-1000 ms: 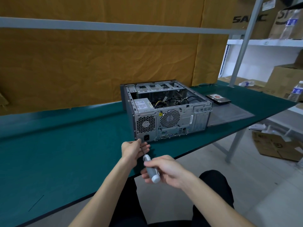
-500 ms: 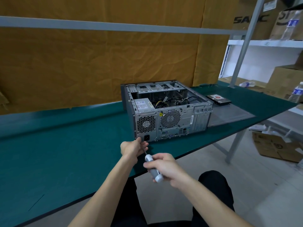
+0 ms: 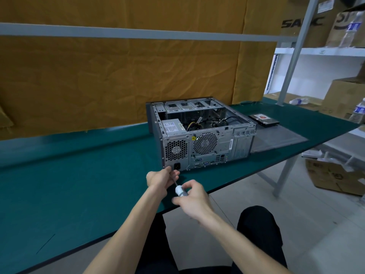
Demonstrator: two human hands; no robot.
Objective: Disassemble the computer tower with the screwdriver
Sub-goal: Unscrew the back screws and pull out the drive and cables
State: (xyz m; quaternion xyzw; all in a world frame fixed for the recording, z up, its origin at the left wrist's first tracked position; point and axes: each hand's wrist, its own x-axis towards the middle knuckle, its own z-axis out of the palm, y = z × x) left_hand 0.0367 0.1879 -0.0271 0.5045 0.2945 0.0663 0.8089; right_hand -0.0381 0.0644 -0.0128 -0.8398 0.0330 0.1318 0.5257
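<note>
fingers [image 3: 171, 176] of the left hand [image 3: 161, 177] pinch the thin metal screwdriver [image 3: 178, 187] shaft to guide it; right hand [image 3: 194, 200] fingers wrap its white handle, near the grey metal computer tower [image 3: 203, 139].

A green desk [image 3: 79, 184] stands before a mustard cloth backdrop [image 3: 118, 76]. Cardboard boxes [image 3: 333, 175] sit on the floor, water bottles [image 3: 358, 110] near the shelves [image 3: 324, 51].

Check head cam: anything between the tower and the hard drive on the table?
Only the removed side panel, flat beside the computer tower; the hard drive sits at its far edge.
</note>
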